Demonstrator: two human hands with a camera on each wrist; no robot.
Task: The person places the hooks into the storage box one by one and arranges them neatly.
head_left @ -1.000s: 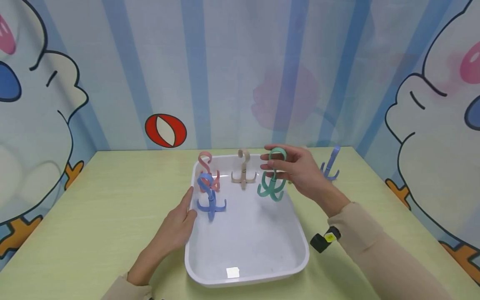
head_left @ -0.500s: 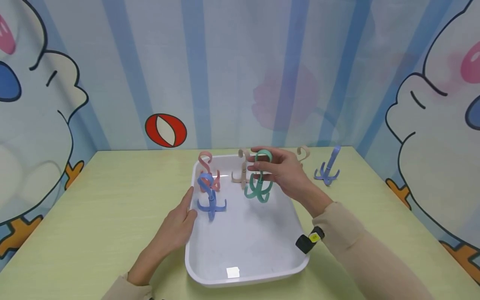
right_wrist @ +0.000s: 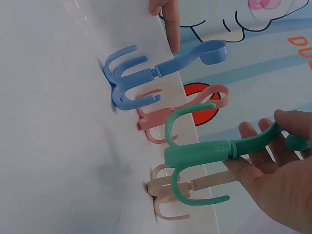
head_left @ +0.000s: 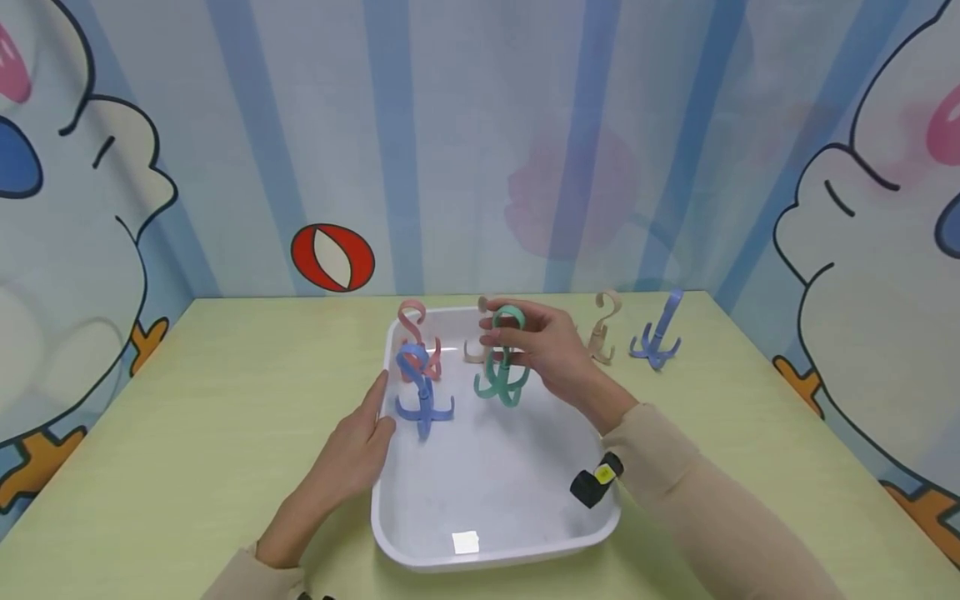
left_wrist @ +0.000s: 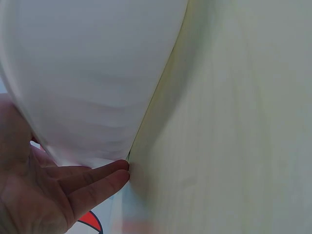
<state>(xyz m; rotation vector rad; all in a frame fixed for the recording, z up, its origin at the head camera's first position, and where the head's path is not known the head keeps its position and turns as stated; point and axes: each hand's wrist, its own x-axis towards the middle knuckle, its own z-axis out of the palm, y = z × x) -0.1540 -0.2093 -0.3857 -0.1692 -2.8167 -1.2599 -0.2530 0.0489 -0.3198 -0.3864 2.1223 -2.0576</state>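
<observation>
My right hand [head_left: 551, 350] pinches a green multi-prong hanging hook [head_left: 501, 385] by its curved upper stem, holding it upright over the far part of the white tray [head_left: 480, 492]. In the right wrist view the green hook [right_wrist: 197, 153] overlaps a beige hook [right_wrist: 168, 184] standing in the tray. A blue hook [head_left: 424, 410] and, behind it, a pink hook [right_wrist: 158, 118] stand along the tray's left side. My left hand [head_left: 348, 454] holds the tray's left rim, its thumb at the edge. The left wrist view shows its fingers [left_wrist: 97, 192] against the tray's outer wall.
On the pale green table [head_left: 247, 400], right of the tray, stand another beige hook [head_left: 599, 340] and a second blue hook [head_left: 657, 346]. A striped backdrop [head_left: 465, 167] with cartoon figures rises behind the table's far edge.
My right hand has carried the green hook left, from the tray's right rim to over its far middle. The beige hook on the table has come into view. The left hand stays put.
</observation>
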